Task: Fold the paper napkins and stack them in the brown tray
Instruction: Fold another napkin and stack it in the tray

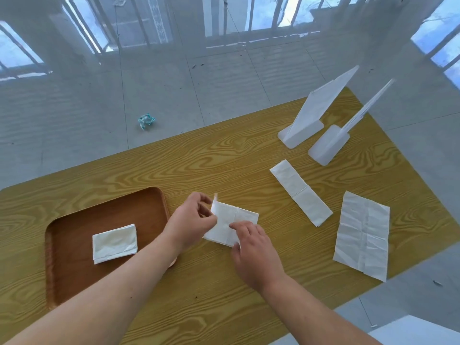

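Note:
A brown tray (74,275) lies on the left of the wooden table, with one folded white napkin (114,243) in it. Just right of the tray, a partly folded napkin (245,214) lies flat on the table. My left hand (190,220) pinches that napkin's left edge and lifts it a little. My right hand (254,247) presses its fingers down on the napkin's near right part. Further right lie a long narrow folded napkin (300,191) and an unfolded creased napkin (362,235).
Two white plastic stands (302,134) (328,148) rise at the table's (224,158) far right. The unfolded napkin reaches the right table edge. A crumpled blue-white wrapper (146,120) lies on the tiled floor beyond the table.

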`<state>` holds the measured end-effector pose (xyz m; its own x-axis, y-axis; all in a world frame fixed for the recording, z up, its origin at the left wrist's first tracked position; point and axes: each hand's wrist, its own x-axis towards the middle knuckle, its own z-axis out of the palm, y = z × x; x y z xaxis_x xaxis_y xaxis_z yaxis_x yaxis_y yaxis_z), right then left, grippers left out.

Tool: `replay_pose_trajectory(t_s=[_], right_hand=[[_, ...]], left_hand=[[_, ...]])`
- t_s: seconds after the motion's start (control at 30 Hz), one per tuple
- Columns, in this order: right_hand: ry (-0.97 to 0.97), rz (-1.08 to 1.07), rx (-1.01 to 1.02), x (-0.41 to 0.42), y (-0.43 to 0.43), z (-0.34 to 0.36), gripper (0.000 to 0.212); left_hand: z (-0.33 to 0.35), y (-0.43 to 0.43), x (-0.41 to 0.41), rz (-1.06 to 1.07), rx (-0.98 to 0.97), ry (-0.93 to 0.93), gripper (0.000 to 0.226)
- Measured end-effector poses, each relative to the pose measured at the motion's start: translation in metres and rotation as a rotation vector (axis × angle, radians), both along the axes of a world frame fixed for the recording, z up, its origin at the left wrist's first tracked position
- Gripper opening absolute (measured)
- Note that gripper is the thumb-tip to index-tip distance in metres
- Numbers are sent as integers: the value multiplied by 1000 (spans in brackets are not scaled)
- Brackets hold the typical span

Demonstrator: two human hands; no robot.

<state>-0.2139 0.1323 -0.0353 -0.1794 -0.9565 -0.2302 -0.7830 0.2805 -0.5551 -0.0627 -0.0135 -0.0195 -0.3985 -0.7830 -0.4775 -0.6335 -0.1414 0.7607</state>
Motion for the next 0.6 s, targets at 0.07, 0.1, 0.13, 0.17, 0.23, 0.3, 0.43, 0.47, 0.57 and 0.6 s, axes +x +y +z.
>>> replay_pose_trajectory(t_s=[0.07, 0.1, 0.13, 0.17, 0.23, 0.3, 0.43, 0.47, 0.57, 0.6], right_hand=[[0, -103, -6, -4, 0, 1, 46], [1, -149, -4, -7, 0, 1, 45], [4, -180, -5, -10, 0, 1, 44], [9, -191, -8, -13, 1, 0, 44], [31, -148, -4, -17, 3, -1, 44], [41, -64, 19, -19, 4, -3, 44], [-26, 31, 54, -16, 4, -4, 44], [-37, 38, 51, -14, 4, -4, 45], [-39, -9, 15, -14, 6, -3, 45], [-40, -44, 1, -15, 7, -3, 44]], left_hand=[[2, 3, -6, 8, 94, 86, 29], [2, 4, -7, 33, 83, 69, 28], [1, 5, -8, 51, 21, -17, 30], [-2, 6, -6, 48, -62, -158, 33], [-9, 10, -3, -20, -148, -415, 40], [-16, 17, -4, -79, -150, -510, 43], [-25, 22, -14, -168, -214, -560, 31], [-25, 20, -16, -155, -200, -549, 20], [-19, 12, -16, -59, -155, -451, 8], [-16, 9, -15, -27, -163, -400, 10]])
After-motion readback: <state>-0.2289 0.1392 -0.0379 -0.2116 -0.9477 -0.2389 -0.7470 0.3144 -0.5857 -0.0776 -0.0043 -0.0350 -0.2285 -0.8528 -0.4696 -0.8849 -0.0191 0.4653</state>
